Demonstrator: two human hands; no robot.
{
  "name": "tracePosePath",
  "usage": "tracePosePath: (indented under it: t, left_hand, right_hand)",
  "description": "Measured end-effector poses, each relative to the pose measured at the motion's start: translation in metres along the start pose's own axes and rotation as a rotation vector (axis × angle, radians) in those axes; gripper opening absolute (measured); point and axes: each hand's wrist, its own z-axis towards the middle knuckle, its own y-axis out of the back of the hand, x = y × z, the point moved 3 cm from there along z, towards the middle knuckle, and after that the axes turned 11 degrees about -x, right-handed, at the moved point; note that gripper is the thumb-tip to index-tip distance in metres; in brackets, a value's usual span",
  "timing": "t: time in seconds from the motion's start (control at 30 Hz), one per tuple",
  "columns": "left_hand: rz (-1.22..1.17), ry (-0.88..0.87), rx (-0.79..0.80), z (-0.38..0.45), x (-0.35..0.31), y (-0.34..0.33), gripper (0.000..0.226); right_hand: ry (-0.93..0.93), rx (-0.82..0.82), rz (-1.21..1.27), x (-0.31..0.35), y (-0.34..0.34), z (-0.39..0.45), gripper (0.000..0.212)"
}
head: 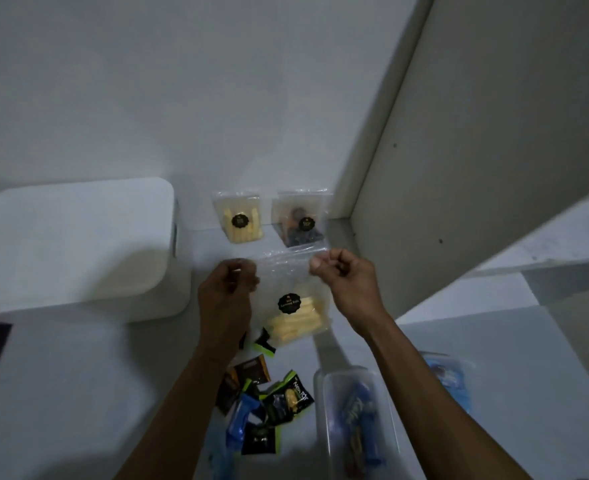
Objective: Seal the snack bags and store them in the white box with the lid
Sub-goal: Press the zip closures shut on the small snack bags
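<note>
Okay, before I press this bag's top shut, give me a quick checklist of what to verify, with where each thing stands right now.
1. Both hands on the bag: ok. The left hand and right hand pinch the top corners of the clear snack bag.
2. Contents clear of the top strip: ok. The yellow sticks sit low in the bag.
3. Top strip lined up and sealed: cannot tell, the plastic is too blurred.
4. White box ready to fill: not ok. Its lid is on.
5. Other bags waiting: ok. Two bags stand against the back wall.
</note>
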Motion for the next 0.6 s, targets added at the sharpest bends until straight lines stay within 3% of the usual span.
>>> tracePosePath:
  t: [0.23,0.43,0.6]
  left_hand:
    - [-0.092,-0.112,-0.011,-0.042,-0.054,0.053,0.009]
    - [-0.105,-0.155,0.0,-0.081,-0.081,0.087,0.011]
    - [-0.08,-0.197,-0.005,-0.108,-0.091,0.104,0.009]
  right_hand:
    - [0.169,0.114,-0.099,0.064,0.0,-0.066,0.018]
    - [0.519,0.176,-0.463,0.108,-0.016,-0.117,0.032]
    - [0.715,0.236,-0.77,0.131,-0.035,-0.153,0.024]
